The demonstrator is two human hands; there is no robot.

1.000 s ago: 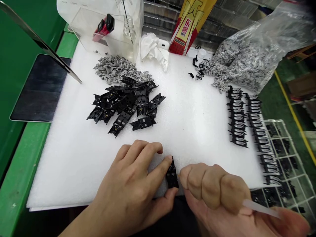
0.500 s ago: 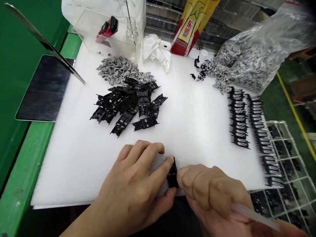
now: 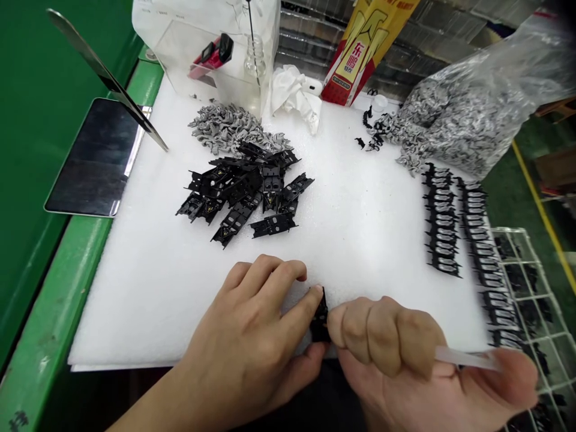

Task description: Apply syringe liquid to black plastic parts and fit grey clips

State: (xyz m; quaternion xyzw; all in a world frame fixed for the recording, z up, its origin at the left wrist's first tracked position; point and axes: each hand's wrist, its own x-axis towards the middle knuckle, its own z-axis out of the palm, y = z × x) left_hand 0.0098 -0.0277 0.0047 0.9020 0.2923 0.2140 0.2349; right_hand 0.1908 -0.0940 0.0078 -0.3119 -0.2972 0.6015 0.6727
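Your right hand (image 3: 405,354): rotated; your translucent stick (image 3: 465,357): now nearly level, formerly sloping down rightward; your view: swung slightly left.

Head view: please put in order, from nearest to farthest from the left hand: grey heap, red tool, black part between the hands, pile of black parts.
1. Black part: touched by the left hand, at its right.
2. Pile of black parts: ahead, on the white mat.
3. Grey heap: just beyond that pile.
4. Red tool: farthest, upper left.
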